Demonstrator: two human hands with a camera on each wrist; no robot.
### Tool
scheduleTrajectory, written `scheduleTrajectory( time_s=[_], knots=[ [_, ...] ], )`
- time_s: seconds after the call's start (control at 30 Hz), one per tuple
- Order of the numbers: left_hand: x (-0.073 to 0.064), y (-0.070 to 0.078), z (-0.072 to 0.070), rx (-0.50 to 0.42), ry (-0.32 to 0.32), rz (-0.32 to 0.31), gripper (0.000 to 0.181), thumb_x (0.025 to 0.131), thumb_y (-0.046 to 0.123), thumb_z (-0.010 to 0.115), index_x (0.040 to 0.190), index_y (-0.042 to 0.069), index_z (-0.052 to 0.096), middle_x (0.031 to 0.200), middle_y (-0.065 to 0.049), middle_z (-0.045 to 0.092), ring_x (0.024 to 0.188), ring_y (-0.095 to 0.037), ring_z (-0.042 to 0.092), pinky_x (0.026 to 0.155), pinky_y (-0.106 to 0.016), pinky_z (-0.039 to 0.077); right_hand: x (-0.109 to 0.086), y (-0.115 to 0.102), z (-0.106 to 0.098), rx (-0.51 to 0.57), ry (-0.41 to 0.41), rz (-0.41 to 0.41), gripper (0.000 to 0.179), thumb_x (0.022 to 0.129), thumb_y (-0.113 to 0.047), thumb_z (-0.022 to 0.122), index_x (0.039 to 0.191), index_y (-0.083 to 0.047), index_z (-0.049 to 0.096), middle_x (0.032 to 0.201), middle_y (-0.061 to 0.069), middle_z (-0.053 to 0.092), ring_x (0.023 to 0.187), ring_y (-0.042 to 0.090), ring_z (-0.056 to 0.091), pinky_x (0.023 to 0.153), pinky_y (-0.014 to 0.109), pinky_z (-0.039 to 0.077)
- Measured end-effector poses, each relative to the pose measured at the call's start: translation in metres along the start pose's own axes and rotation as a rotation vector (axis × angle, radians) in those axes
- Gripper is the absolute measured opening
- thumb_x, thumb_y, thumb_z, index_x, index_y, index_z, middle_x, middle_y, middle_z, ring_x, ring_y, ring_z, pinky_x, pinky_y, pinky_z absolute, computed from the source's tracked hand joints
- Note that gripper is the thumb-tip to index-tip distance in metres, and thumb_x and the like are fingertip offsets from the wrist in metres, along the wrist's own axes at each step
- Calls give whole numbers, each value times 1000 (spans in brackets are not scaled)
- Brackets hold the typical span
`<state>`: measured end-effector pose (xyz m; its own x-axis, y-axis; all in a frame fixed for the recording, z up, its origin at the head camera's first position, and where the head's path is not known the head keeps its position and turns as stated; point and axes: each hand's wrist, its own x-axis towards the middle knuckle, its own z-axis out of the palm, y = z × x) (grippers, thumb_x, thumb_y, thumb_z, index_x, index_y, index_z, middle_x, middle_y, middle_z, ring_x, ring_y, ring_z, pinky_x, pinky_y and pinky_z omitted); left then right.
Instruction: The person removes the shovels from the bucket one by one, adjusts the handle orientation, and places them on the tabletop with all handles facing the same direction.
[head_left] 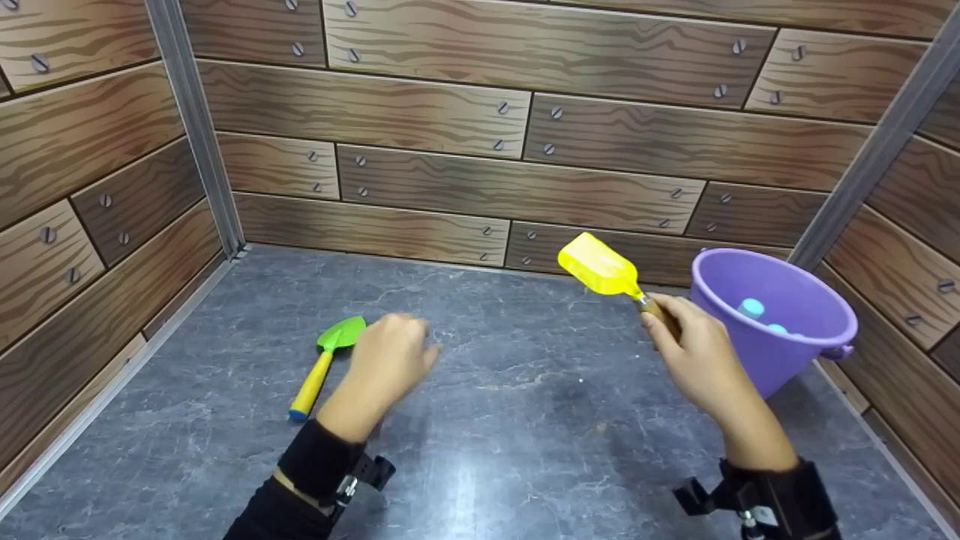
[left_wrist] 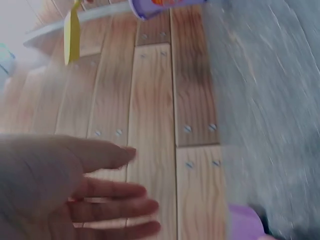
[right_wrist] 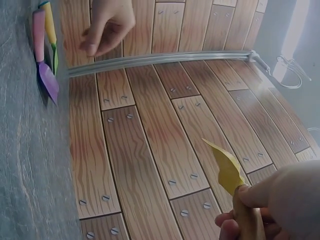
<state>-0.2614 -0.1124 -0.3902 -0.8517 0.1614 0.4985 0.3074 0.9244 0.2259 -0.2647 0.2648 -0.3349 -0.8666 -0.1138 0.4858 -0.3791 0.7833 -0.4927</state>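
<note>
My right hand (head_left: 694, 352) grips the wooden handle (right_wrist: 247, 217) of a toy shovel with a bright yellow scoop (head_left: 598, 264), raised left of the purple bucket (head_left: 772, 375). My left hand (head_left: 390, 356) is over the left part of the grey surface with nothing in it; the left wrist view shows its fingers (left_wrist: 115, 207) loosely extended. Beside it lies a green trowel (head_left: 319, 375) with a yellow handle. A purple trowel (right_wrist: 48, 80) with a pink handle lies next to the green one in the right wrist view, hidden by my left hand in the head view.
Light blue objects (head_left: 751, 308) sit inside the bucket, which stands near the right back corner. Wood-print walls (head_left: 420, 172) with metal corner strips (head_left: 196, 120) enclose the grey marbled surface (head_left: 517, 435) at the back and both sides.
</note>
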Motion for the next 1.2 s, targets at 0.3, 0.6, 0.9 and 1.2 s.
scheduleTrajectory(
  time_s=[0.3,0.6,0.9,1.2],
  knots=[
    [-4,32,3,-234,196,313,8,103,9,86,107,3,84,100,-10,86,89,-26,82,79,-38,73,-3,-11,12,77,37,-23,33,116,-2,69,147,9,72,113,19,78,91,9,64,79,18,52],
    [-15,62,10,-642,47,224,28,110,19,82,129,-1,83,124,-17,88,114,-32,85,104,-46,72,-18,-39,58,421,-22,15,29,112,7,68,141,12,67,107,21,75,84,7,65,74,20,62],
    [-22,82,13,-1025,-9,35,39,113,20,80,141,-6,79,136,-24,84,122,-42,83,100,-37,72,-39,-63,89,571,-9,-50,30,113,7,67,142,13,64,111,22,76,86,4,65,74,21,61],
    [-24,87,16,-1109,37,-25,30,113,16,80,135,-3,84,138,-23,83,120,-40,80,96,-29,68,-50,-75,97,636,-13,-42,29,109,9,73,137,11,70,117,24,79,93,7,71,82,19,64]
  ],
)
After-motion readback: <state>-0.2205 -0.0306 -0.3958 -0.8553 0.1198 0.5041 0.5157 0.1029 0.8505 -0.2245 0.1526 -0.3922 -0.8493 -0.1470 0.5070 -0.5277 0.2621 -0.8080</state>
